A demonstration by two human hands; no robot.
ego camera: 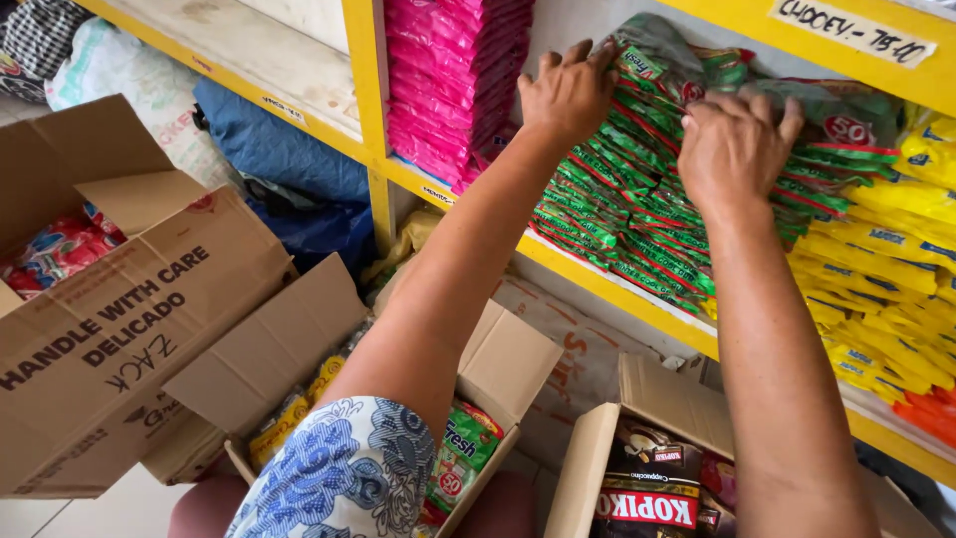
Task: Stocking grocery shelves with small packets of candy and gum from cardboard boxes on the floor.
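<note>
left hand (568, 92): fingers curled over the upper end of the stack of green sachet packs (622, 214), fingertips hidden behind the topmost pack; whether they pinch a pack or merely press on it cannot be told. right hand (735, 147): laid palm-down on the same stack further along, fingers bent over the far edge, closed loosely on the packs, not lifting them.

location of the stack: on the yellow shelf (617, 289), leaning in overlapped rows against the back wall. it sits between a column of pink packs (448, 85) on one side and rows of yellow packs (886, 269) on the other, touching the yellow rows.

handling judgement: the green packs look like thin, glossy film strips, so likely light, limp and slippery. a single strip should sag if held by one end, and neighbours may slide out with it. take hold across the width of a bundle, thumb beneath and fingers on top, near the middle. contents seem soft rather than brittle.

surroundings: below the shelf stand open cardboard boxes. one box (498, 389) beneath the left arm holds more green packs; another box (597, 468) holds dark packs. a larger printed carton (110, 339) lies further off.
</note>
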